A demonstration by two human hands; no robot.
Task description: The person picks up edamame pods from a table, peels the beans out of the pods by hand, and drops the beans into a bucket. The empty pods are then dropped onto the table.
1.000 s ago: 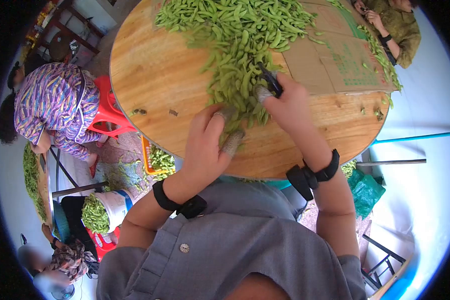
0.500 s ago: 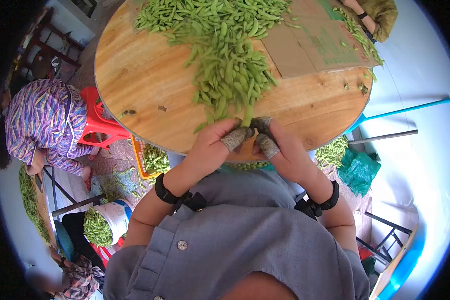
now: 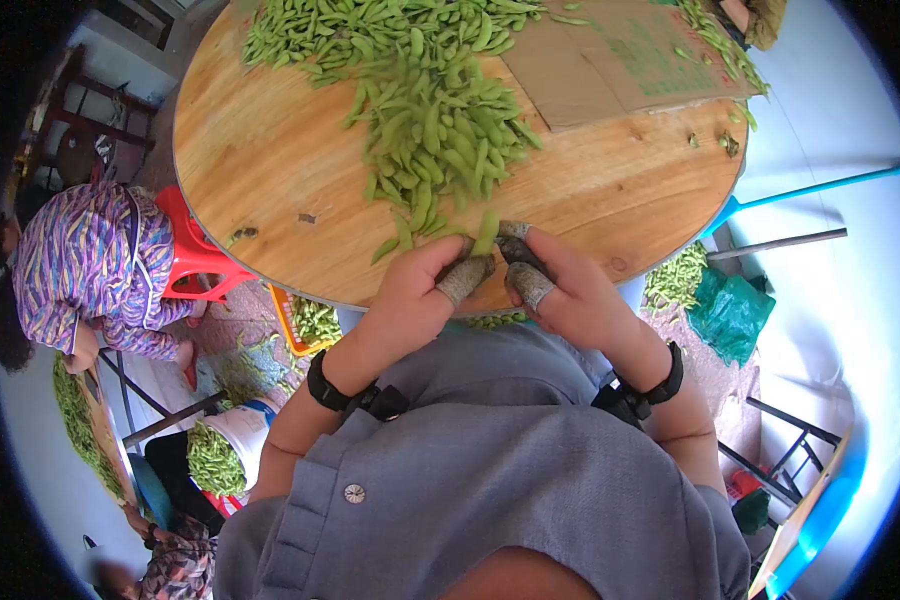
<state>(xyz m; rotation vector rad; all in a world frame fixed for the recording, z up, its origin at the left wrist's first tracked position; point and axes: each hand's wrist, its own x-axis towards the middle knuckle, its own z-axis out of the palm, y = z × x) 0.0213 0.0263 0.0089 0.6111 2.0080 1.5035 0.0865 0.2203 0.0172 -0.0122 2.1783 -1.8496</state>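
Note:
A single green soybean pod (image 3: 486,233) stands up between the wrapped thumb and fingers of my left hand (image 3: 420,288), which is closed on it. Close beside it, my right hand (image 3: 582,295) has its fingers curled in, with grey wraps on the thumb and fingertips. Whether the right fingers pinch anything is hidden. Both hands are at the near edge of the round wooden table (image 3: 280,210). Just beyond them a large heap of soybean pods (image 3: 440,130) spreads across the tabletop, with a few loose pods near my left fingers.
Flattened cardboard (image 3: 610,70) lies at the table's far right. Below left are an orange basket (image 3: 288,325), a white bucket (image 3: 245,425) of pods and a red stool (image 3: 195,260) with a seated person. A green plastic bag (image 3: 730,315) and a blue pole (image 3: 820,188) are at right.
The view has shifted slightly, so the table and heap sit further up and left. The right fingers have moved a little away from the pod, which stays in my left hand.

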